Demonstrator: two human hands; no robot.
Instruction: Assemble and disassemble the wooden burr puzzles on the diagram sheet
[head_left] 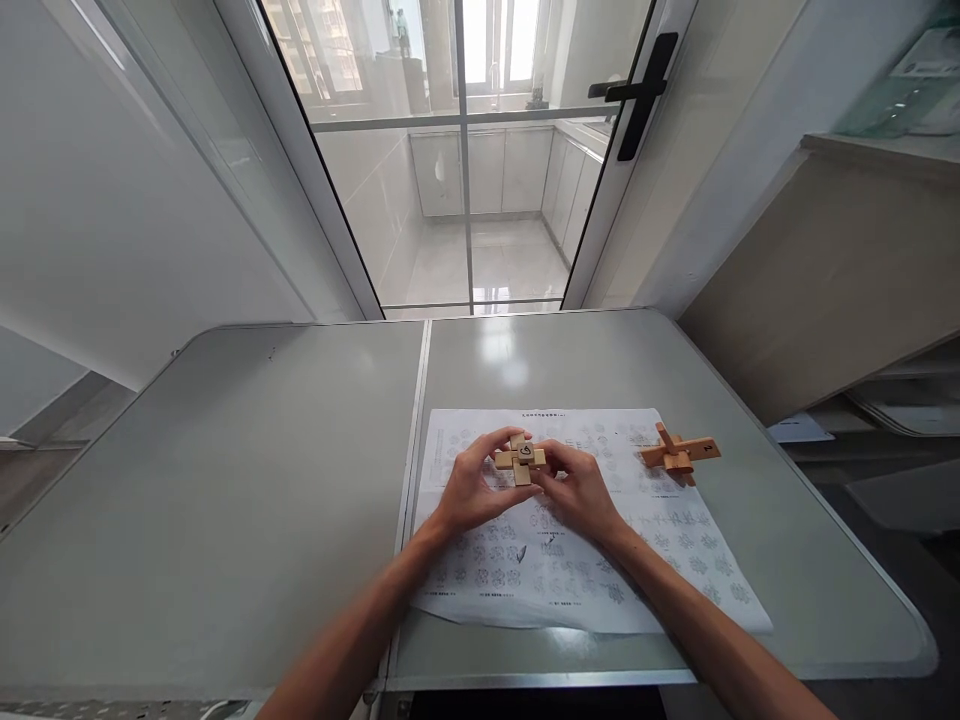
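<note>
Wooden cross (pixel 521 462) between left hand (pixel 472 488) and right hand (pixel 583 490), 1 bar (pixel 503 461) sideways

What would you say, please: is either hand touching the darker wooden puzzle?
No, the darker wooden puzzle lies apart, right of the right hand.

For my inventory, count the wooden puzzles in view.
2: one wooden puzzle between the left hand and right hand, another wooden puzzle across the right edge of the paper.

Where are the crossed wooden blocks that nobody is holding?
In the head view, those blocks lie right of the right hand, across the right edge of the printed sheet, near its far corner.
</note>
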